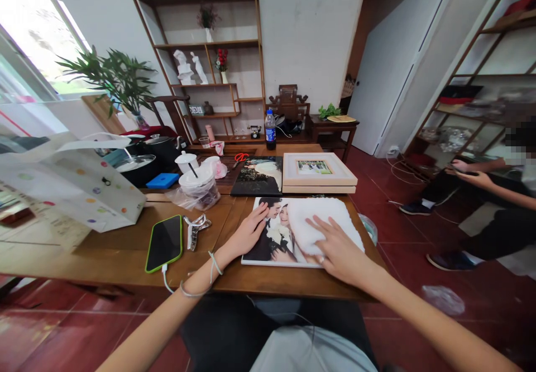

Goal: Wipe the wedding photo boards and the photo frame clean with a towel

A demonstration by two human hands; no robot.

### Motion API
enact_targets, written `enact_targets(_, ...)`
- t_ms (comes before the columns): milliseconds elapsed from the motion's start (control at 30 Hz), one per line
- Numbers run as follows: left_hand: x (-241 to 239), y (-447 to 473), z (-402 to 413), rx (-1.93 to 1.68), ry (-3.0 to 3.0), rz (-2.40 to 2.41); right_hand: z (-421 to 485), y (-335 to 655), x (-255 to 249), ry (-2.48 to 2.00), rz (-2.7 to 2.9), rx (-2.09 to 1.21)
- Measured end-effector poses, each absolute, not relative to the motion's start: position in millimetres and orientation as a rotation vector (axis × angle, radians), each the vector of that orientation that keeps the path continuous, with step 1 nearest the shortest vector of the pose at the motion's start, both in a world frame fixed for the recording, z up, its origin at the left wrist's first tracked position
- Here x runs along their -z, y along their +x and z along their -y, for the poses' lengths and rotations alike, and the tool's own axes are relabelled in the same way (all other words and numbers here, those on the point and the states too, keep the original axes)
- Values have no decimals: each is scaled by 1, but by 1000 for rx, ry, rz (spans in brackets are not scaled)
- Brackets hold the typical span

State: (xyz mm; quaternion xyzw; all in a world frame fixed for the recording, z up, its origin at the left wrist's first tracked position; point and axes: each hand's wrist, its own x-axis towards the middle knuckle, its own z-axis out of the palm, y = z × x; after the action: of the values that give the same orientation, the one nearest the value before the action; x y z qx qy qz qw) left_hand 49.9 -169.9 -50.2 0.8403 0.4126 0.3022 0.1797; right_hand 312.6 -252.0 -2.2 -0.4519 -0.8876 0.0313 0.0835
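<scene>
In front of me on the table lies a photo panel [276,241] with a printed picture of a couple. A fluffy white cloth [305,224] covers much of its right part. My left hand [248,231] rests on the panel's left side, its fingers stretched out over the picture. With fingers spread, my right hand [337,246] lies flat on the cloth's lower part and presses it to the panel. Just behind are a dark photo panel [256,176] and a pale framed picture [320,171] lying on a second pale frame.
Left of the panel are a phone [164,243] on a cable, a silvery hair clip [196,229], a bagged cup [199,187] and a white paper bag [79,182]. A bottle [270,130] and red-handled scissors [240,158] stand farther back. Another person [494,193] sits at right.
</scene>
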Motion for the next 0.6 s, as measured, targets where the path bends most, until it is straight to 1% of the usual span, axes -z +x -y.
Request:
enact_targets(133,51,50,170,-841,2377,-1183,298,299,-1,-1231,2740,-176)
enact_targets(233,51,50,169,-844,2380,-1177,308,293,1,-1118,2773,-209)
enact_targets(367,51,50,169,-818,2390,-1184,277,295,5,-1088,2715,-169)
enact_targets(600,52,49,168,-807,2406,-1155,206,320,7,-1194,2533,19)
